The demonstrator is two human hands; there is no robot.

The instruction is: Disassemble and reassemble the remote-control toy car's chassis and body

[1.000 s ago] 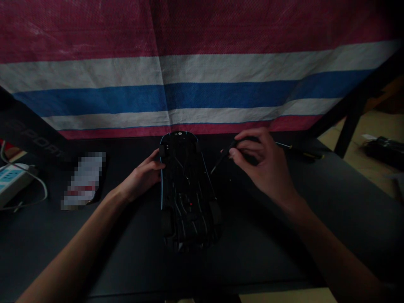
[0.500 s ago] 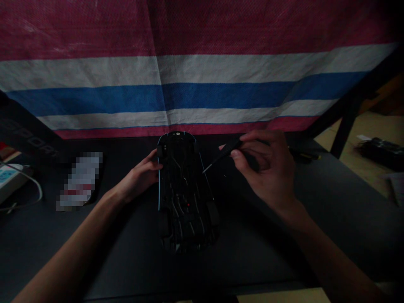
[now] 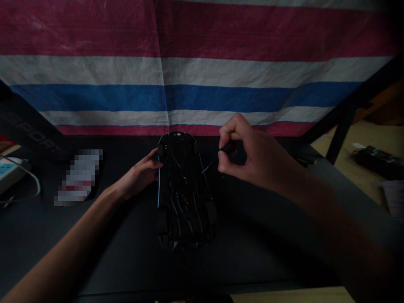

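Observation:
A black toy car [image 3: 184,193] with thin blue edge lines lies belly-up in the middle of the dark table [image 3: 268,235]. My left hand [image 3: 140,173] rests against the car's left side near its far end, fingers curled on the edge. My right hand [image 3: 249,155] is closed on a small dark screwdriver [image 3: 217,158]. Its thin tip points down-left at the car's right edge, close to the far wheel.
A striped red, white and blue tarp [image 3: 189,67] hangs behind the table. A blurred flat item [image 3: 78,176] lies at the left, and a white power strip with cable [image 3: 12,174] sits at the far left edge. Another tool [image 3: 304,160] lies behind my right hand. Floor clutter is at right.
My right hand has moved left and slightly up with the screwdriver, bringing its tip to the car's right edge. My left hand has stayed on the car.

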